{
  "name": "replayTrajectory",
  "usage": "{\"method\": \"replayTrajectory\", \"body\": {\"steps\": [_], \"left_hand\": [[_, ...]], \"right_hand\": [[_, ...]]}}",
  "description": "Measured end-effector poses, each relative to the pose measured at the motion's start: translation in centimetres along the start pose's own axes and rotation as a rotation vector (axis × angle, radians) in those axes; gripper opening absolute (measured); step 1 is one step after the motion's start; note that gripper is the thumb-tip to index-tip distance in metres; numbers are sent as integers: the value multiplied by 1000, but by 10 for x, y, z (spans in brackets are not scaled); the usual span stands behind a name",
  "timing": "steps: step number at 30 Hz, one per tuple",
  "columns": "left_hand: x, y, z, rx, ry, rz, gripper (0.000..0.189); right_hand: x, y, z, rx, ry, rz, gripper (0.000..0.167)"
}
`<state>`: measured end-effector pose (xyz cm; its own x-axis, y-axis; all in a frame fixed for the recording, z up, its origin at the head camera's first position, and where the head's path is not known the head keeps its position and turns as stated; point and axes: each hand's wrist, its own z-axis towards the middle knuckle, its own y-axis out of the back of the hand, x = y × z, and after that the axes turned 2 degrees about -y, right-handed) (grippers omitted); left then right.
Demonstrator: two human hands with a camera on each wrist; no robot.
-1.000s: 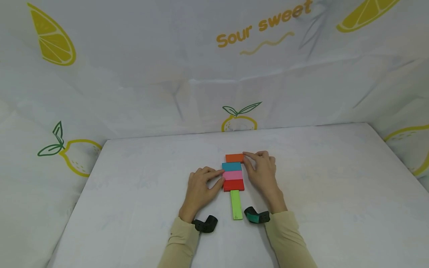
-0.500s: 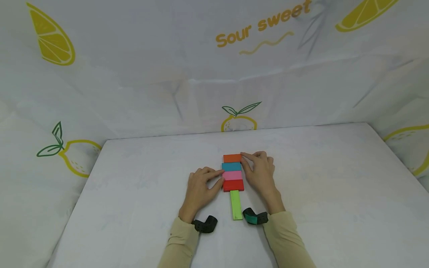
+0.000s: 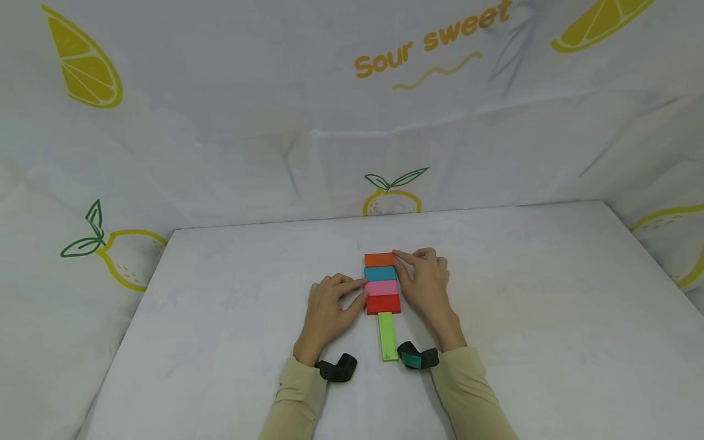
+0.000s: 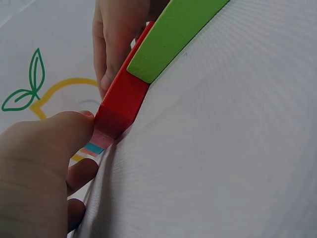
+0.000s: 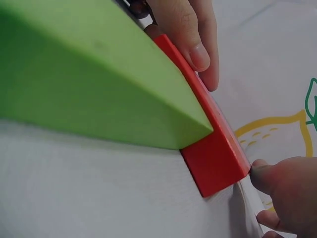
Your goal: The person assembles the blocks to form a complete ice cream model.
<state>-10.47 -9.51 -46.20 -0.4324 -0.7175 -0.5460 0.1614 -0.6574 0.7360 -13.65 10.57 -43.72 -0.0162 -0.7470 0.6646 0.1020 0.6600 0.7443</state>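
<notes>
Flat blocks form a column on the white table: orange [image 3: 379, 260] farthest, then blue [image 3: 379, 273], pink [image 3: 381, 288] and red [image 3: 383, 304], all lying crosswise. A light green block [image 3: 387, 336] runs lengthwise from the red one toward the person. My left hand [image 3: 330, 308] rests its index fingertip and thumb tip against the left ends of the pink block and its neighbours. My right hand [image 3: 429, 284] touches the right end of the orange block with index finger and thumb. In the right wrist view, the green block [image 5: 99, 84] meets the red block [image 5: 215, 163].
A white cloth covers the table [image 3: 220, 305], and a white curtain [image 3: 236, 122] printed with lemons rises behind it. Black bands with small devices sit at the left wrist [image 3: 338, 368] and right wrist [image 3: 419, 355].
The orange block has slid left, its left end now in line with the blue block's. My right hand has moved left along with it. My left hand has stayed in place.
</notes>
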Motion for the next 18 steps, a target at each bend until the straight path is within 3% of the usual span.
{"method": "replayTrajectory", "body": {"steps": [18], "left_hand": [[-2, 1, 0, 0, 0, 0, 27]], "right_hand": [[1, 0, 0, 8, 1, -19, 37]]}}
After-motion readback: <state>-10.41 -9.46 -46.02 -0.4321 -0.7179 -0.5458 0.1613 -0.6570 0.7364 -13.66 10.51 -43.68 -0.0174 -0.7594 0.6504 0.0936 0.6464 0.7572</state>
